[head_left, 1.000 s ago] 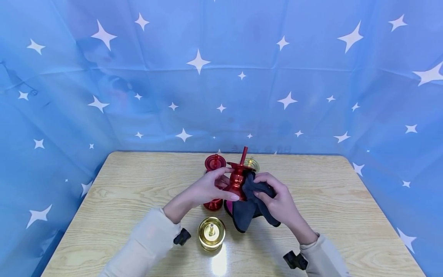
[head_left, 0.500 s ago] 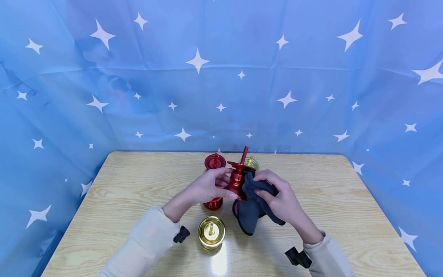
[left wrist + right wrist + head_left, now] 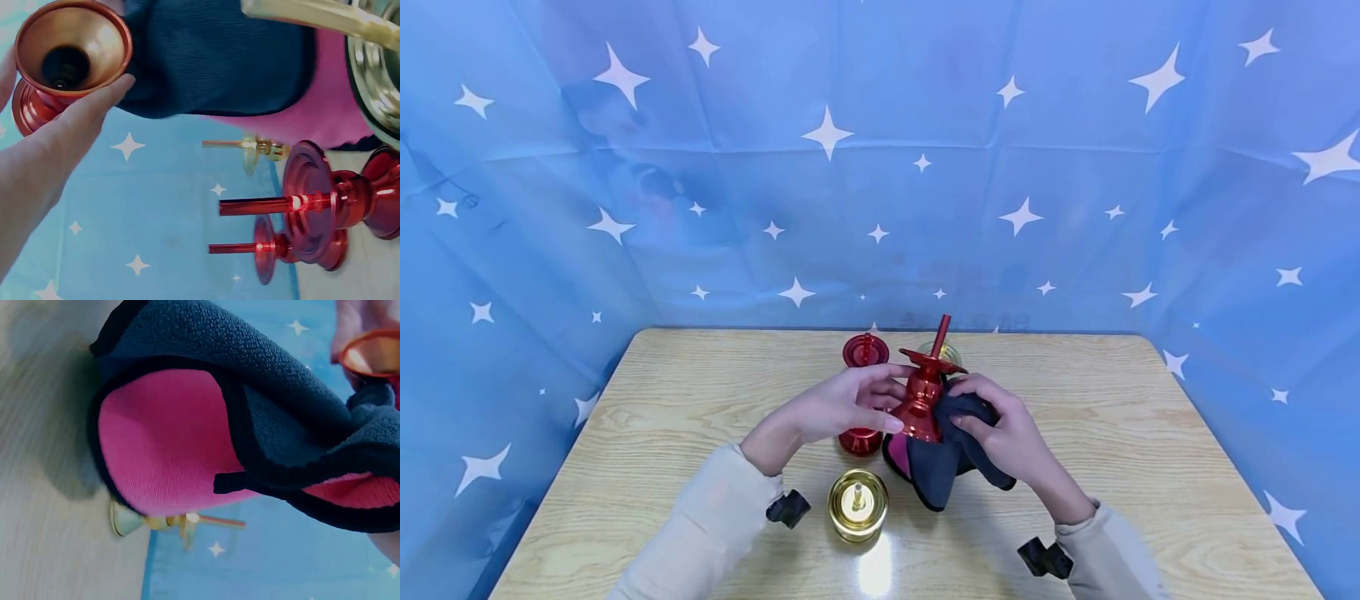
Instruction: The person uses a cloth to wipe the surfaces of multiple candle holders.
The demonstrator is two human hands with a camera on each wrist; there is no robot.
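My left hand (image 3: 831, 408) holds a shiny red candlestick (image 3: 922, 400) above the table, its rod tilted up to the right. In the left wrist view, the thumb lies along the rim of the candlestick's hollow base (image 3: 103, 37). My right hand (image 3: 1011, 437) pinches a folded cloth (image 3: 934, 471), dark grey-blue on one side and pink on the other, with black edging. Part of the cloth sits against the candlestick's right side. The right wrist view shows the pink face (image 3: 169, 444) hanging down. Some left fingers are hidden behind the candlestick.
A gold candlestick (image 3: 858, 506) stands in front of the hands. Two red ones stand behind the left hand: a far one (image 3: 866, 350) and a nearer, partly covered one (image 3: 861, 442). Another, pale gold candlestick (image 3: 953, 354) stands at the back, on the wooden table (image 3: 715, 392).
The held candlestick has shifted a little right and leans further right. My left hand's grip has moved slightly around it. The cloth has swung, and more of its pink side shows than half a second ago.
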